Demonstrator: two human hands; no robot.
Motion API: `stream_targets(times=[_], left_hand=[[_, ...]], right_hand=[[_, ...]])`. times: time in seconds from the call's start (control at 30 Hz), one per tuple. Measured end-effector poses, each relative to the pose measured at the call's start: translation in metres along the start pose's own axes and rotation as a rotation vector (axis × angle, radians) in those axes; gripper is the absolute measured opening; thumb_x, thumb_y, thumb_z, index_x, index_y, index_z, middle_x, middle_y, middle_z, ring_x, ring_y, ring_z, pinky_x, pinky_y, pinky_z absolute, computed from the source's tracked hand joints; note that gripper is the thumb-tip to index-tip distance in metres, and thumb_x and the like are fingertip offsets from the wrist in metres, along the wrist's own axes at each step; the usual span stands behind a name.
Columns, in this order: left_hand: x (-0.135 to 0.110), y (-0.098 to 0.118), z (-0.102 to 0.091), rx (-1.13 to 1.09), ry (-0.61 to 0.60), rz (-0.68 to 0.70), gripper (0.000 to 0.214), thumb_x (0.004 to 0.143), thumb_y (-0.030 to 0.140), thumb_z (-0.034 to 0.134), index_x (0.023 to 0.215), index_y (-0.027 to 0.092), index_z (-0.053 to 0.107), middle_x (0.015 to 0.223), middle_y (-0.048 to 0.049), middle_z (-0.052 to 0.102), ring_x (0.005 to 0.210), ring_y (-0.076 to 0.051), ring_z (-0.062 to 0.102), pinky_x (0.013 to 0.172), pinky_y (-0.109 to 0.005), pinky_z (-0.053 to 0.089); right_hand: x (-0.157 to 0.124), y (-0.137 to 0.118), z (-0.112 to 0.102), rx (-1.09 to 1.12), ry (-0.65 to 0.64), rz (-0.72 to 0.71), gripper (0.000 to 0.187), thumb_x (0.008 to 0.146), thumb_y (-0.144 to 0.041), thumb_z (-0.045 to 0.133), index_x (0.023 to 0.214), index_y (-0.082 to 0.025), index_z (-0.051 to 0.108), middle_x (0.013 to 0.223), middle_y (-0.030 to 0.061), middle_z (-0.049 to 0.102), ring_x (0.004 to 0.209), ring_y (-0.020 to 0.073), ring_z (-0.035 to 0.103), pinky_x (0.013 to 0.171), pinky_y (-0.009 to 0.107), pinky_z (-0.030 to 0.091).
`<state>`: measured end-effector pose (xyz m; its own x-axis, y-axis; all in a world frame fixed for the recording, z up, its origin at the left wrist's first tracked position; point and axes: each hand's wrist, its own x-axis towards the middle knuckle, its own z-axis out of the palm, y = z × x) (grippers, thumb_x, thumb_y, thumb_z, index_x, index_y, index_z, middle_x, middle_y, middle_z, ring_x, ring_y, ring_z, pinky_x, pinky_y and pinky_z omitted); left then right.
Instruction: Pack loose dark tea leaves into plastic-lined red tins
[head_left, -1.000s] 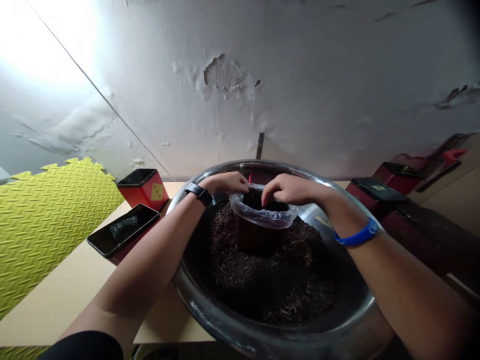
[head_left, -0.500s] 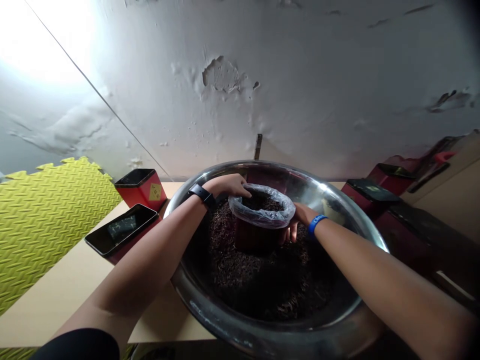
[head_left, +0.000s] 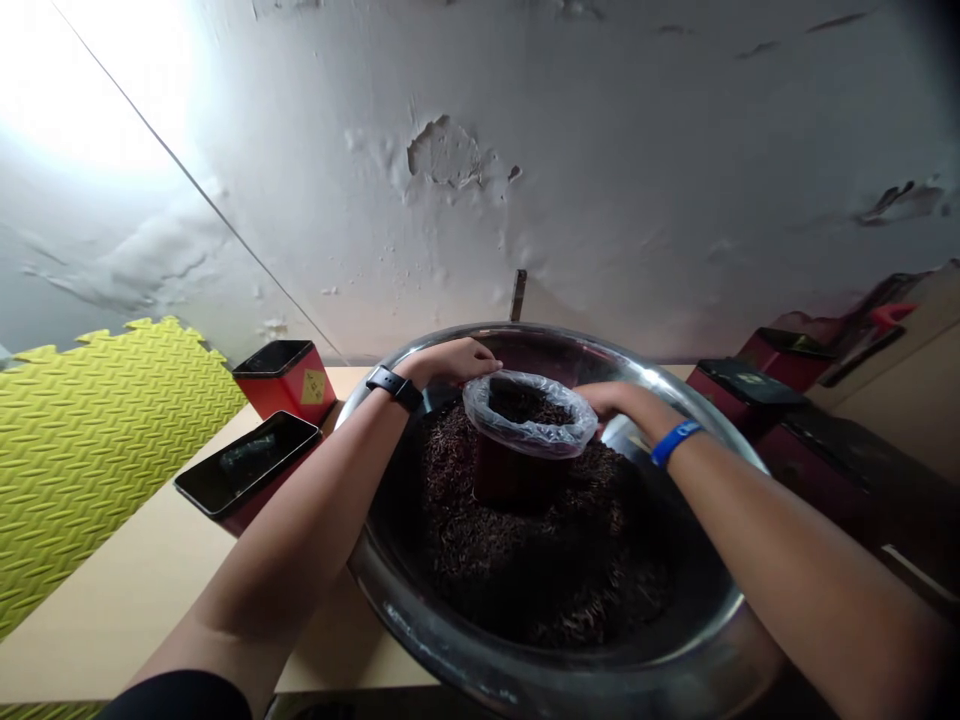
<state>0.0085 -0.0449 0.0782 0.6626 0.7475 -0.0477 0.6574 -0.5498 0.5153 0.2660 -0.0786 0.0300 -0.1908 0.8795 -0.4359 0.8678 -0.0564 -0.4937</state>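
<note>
Head view looks down into a steel basin [head_left: 397, 625] on a pale tabletop [head_left: 127, 600], heaped with dark shreds [head_left: 540, 570], possibly tea. A red-brown tin [head_left: 514, 472] stands upright, sunk into the middle of the heap, with a clear plastic bag [head_left: 529, 430] lining it and folded out over its rim; more of the shreds fill the opening. The left hand [head_left: 454, 360], a black watch [head_left: 394, 388] at its wrist, lies curled with the fingers together, its fingertips [head_left: 491, 362] at the left edge of the bag; whether they grip the plastic cannot be told. The right hand [head_left: 615, 400], a blue band [head_left: 675, 445] on its wrist, comes in from the other side with the fingers pressed together, their tips partly hidden behind the bag's right edge and showing no clear pinch. Work at this rim seems best done with light, even pressure from both sides, so that the tin stands true and the fold sits level without tearing the thin plastic. Beside the basin on the left lie a phone [head_left: 247, 462] and a red canister [head_left: 285, 385], with a yellow-green foam mat [head_left: 97, 450] beyond.
</note>
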Motion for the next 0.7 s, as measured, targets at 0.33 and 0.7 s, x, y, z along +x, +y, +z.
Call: stream_targets(times=[0.33, 0.7], left_hand=[[0.002, 0.000, 0.004, -0.067, 0.002, 0.040, 0.024, 0.073, 0.037, 0.051, 0.064, 0.015, 0.054, 0.056, 0.0008, 0.042, 0.048, -0.007, 0.032, 0.047, -0.024, 0.025], [0.002, 0.001, 0.005, -0.103, -0.024, 0.010, 0.022, 0.073, 0.033, 0.051, 0.062, 0.014, 0.055, 0.055, 0.0005, 0.042, 0.047, -0.007, 0.032, 0.047, -0.024, 0.025]], right_hand=[[-0.035, -0.015, -0.040, 0.437, 0.380, -0.257, 0.027, 0.063, -0.031, 0.071, 0.085, -0.017, 0.066, 0.085, 0.0065, 0.065, 0.079, 0.0174, 0.061, 0.075, 0.030, 0.053], [-0.035, -0.032, -0.027, 0.064, 0.308, -0.184, 0.025, 0.076, -0.035, 0.058, 0.089, -0.015, 0.066, 0.082, 0.0093, 0.066, 0.070, 0.0152, 0.061, 0.061, 0.025, 0.051]])
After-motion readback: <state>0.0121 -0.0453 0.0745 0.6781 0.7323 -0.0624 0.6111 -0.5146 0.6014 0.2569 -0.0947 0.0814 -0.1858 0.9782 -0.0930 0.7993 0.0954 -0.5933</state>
